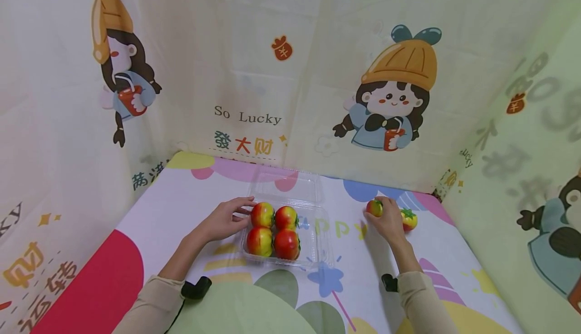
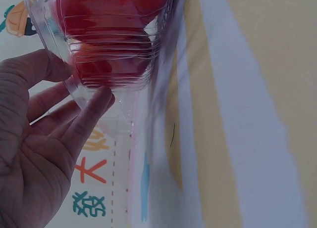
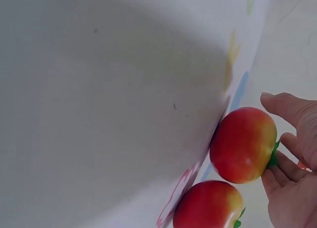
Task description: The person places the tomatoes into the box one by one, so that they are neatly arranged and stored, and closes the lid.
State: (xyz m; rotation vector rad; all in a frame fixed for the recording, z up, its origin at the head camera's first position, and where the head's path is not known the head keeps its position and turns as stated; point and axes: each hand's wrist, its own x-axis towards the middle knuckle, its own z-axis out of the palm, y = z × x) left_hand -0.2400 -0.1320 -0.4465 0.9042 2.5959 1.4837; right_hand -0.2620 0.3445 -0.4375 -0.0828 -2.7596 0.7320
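Observation:
A clear plastic clamshell box [image 1: 310,243] lies with its lid folded back, holding several red-and-yellow fruits [image 1: 287,244] in its left part. At its left side is my left hand [image 1: 229,218], fingers loosely extended and touching the box edge; the left wrist view shows the fingertips against the ridged plastic wall [image 2: 116,52]. On the right, my right hand [image 1: 386,218] is at another red-and-yellow fruit [image 3: 242,145] with a green leafy top. Its fingers touch the leafy side, while the thumb stands a little apart. A second such fruit [image 1: 409,220] sits just right of that hand.
The transparent lid [image 1: 286,185] lies flat behind the box. A patterned cloth [image 1: 181,208] covers the table. Printed curtains [image 1: 317,71] close off the back and both sides. Small black wrist cameras [image 1: 197,288] sit at both cuffs, a cable trailing from the left one.

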